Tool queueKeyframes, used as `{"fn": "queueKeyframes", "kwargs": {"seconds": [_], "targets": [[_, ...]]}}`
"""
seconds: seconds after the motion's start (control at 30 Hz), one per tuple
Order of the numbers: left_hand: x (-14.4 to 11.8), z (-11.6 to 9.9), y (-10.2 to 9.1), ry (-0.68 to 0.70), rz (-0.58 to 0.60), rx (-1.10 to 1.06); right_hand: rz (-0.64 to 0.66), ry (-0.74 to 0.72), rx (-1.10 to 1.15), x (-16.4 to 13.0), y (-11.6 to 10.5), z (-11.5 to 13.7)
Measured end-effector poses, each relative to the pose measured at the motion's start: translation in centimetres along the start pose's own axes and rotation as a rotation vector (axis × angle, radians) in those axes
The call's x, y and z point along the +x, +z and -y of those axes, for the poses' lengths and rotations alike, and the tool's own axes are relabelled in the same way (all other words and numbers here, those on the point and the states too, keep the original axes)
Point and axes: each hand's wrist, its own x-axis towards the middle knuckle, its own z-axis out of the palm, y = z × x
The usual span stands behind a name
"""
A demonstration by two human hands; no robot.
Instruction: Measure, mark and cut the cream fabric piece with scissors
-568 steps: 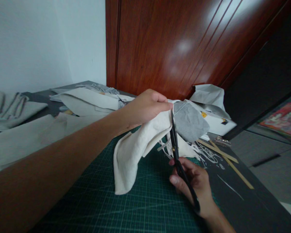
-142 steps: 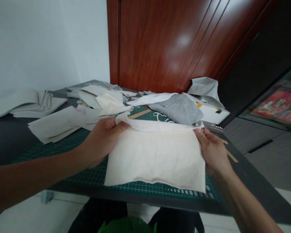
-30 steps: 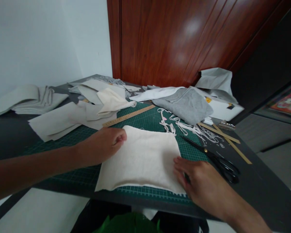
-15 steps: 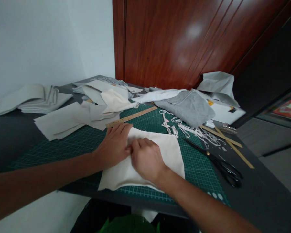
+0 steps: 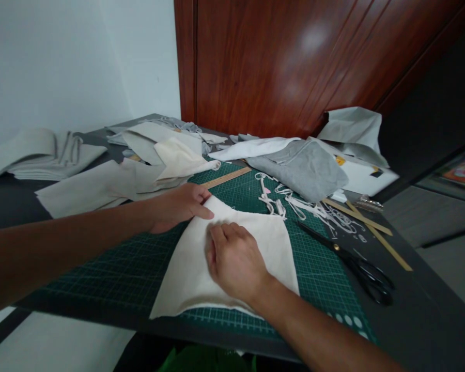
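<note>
1. Closest to the near edge of the counter (image 5: 430,310), a cream cloth (image 5: 273,245) is lying on a green gridded cutting mat (image 5: 318,268), its near-left corner reaching almost to that edge.
2. The right hand (image 5: 236,256) is resting on the middle of the cream cloth, its fingers curling inward; whether they are gripping any fabric, I cannot tell, as their undersides are hidden.
3. Just beyond, the left hand (image 5: 184,205) is grasping the far-left corner of the cream cloth, its thumb lying on top.
4. Toward the right edge of the counter, black scissors (image 5: 336,248) are lying partly on the mat, their tips pointing at the cream cloth and their handles sitting off the mat.
5. Behind the scissors, white cords (image 5: 315,208) are tangling across the mat's far-right part, and two wooden strips (image 5: 366,221) are crossing beside them, near the counter's right edge.
6. Past the left hand, a ruler (image 5: 227,177) is slanting across the mat, while pale fabric pieces (image 5: 85,186) are spreading toward the counter's left end, near a folded stack (image 5: 42,160).
7. Near the counter's far edge, a gray cloth (image 5: 306,168) is lying beside a white box (image 5: 362,175).
</note>
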Motion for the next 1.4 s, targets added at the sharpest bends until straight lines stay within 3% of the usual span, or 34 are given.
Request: {"fn": "queueKeyframes", "kwargs": {"seconds": [0.1, 0.2, 0.43, 0.53, 0.67, 0.83, 1.03, 1.17, 1.27, 1.33, 1.4], "targets": [[-0.2, -0.2, -0.5, -0.075, 0.094, -0.267, -0.005, -0.002, 0.009, 0.0, 0.0, 0.0], [-0.5, 0.0, -1.3, -0.093, 0.126, -0.387, -0.009, -0.004, 0.015, 0.0, 0.0, 0.0], [-0.7, 0.7, -2.7, -0.126, 0.077, -0.405, -0.002, -0.006, 0.026, -0.1, 0.1, 0.1], [-0.5, 1.3, -2.9, -0.084, -0.047, -0.25, 0.001, -0.008, 0.026, -0.1, 0.1, 0.1], [-0.2, 2.0, -2.9, 0.02, -0.238, 0.216, 0.006, -0.004, 0.022, -0.1, 0.1, 0.1], [0.5, 2.1, -3.1, 0.082, -0.328, 0.495, 0.022, -0.003, 0.027, -0.1, 0.1, 0.1], [1.4, 3.1, -2.3, 0.169, -0.395, 0.683, 0.026, -0.029, 0.079, -0.1, -0.4, 0.2], [1.2, 4.2, -1.5, 0.229, -0.456, 0.77, 0.043, -0.257, 0.247, 0.2, -1.1, -0.1], [0.8, 4.4, -1.1, 0.272, -0.473, 0.814, 0.125, -0.393, 0.313, 0.5, -1.1, -0.3], [0.3, 4.3, -1.1, 0.349, -0.495, 0.835, 0.189, -0.382, 0.317, 0.5, -0.9, -0.4], [-0.9, 4.3, -1.3, 0.517, -0.515, 0.811, 0.233, -0.326, 0.31, 0.5, -0.7, -0.4]]}}
